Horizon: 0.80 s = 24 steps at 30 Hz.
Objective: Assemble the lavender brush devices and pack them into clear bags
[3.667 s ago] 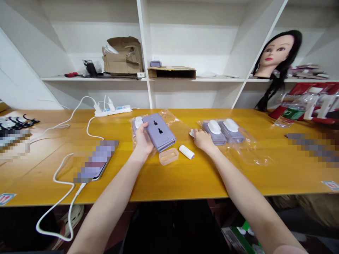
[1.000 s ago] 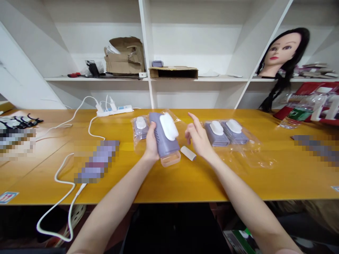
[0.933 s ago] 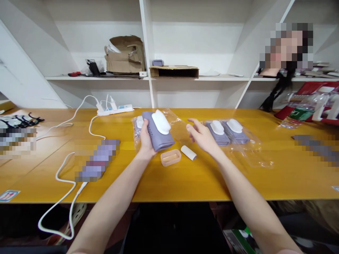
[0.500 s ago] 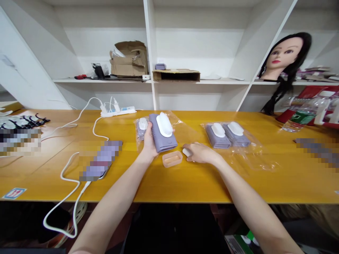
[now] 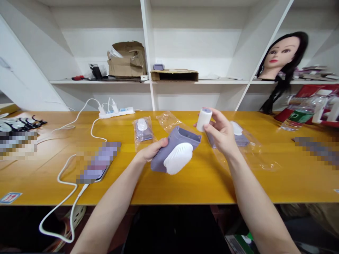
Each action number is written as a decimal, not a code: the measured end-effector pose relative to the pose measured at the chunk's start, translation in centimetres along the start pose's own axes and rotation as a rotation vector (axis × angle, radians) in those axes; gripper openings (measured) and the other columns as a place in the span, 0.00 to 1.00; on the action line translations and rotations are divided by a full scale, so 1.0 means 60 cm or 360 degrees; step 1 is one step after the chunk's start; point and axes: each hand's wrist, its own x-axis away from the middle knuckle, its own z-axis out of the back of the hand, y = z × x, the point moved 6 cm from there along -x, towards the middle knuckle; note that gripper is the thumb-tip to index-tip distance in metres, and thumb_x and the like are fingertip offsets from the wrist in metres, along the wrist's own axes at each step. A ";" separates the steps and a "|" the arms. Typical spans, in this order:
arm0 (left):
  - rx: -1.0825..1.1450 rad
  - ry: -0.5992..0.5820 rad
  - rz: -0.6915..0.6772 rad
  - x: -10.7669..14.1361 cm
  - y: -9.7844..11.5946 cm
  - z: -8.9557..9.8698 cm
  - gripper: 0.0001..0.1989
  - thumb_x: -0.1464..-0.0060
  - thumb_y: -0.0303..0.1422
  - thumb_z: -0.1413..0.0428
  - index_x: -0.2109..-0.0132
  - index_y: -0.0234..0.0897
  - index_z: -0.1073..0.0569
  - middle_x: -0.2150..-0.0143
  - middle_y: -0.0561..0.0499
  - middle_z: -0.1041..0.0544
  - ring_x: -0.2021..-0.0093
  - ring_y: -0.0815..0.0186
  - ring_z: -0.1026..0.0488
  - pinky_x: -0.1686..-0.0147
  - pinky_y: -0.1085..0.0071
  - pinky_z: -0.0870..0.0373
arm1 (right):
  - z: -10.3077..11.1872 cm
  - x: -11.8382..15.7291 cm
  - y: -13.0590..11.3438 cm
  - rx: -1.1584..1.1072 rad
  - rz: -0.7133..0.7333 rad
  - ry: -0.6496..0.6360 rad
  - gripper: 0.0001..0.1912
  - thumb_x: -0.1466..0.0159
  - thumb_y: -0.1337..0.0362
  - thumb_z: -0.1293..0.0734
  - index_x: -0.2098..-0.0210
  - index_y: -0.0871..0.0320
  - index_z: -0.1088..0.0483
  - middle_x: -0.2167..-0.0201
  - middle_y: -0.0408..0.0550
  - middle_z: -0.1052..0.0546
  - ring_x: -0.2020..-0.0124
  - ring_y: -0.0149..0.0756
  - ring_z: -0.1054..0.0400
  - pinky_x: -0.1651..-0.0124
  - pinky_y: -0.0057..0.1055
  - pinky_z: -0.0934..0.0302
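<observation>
My left hand (image 5: 152, 150) grips a lavender plastic socket unit (image 5: 181, 150) above the table, with its white ribbed cover (image 5: 178, 158) facing me. My right hand (image 5: 222, 132) is raised and holds a small white cylinder (image 5: 203, 119) between its fingers. Just beyond my left hand lies a clear bag with a small lavender unit (image 5: 142, 129). A further bagged unit (image 5: 239, 140) is partly hidden behind my right hand. The peach tray does not show in this view.
The yellow wooden table (image 5: 201, 187) holds a white power strip (image 5: 116, 113) with white cables, a pixelated phone-like object (image 5: 97, 163) and a loose clear plastic sheet (image 5: 169, 120). White shelves behind carry cardboard and a mannequin head (image 5: 282, 53).
My left hand has lifted the lavender unit and turned it. My right hand has picked up the white cylinder from the table and raised it. The peach tray no longer shows.
</observation>
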 end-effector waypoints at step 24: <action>0.0261 -0.0564 0.0342 0.024 -0.015 -0.045 0.40 0.52 0.58 0.51 0.44 0.28 0.35 0.58 0.36 0.22 0.58 0.48 0.25 0.57 0.54 0.34 | -0.041 0.025 -0.032 -0.0283 -0.0140 -0.0448 0.20 0.43 0.64 0.31 0.50 0.49 0.30 0.60 0.43 0.24 0.63 0.34 0.30 0.63 0.31 0.36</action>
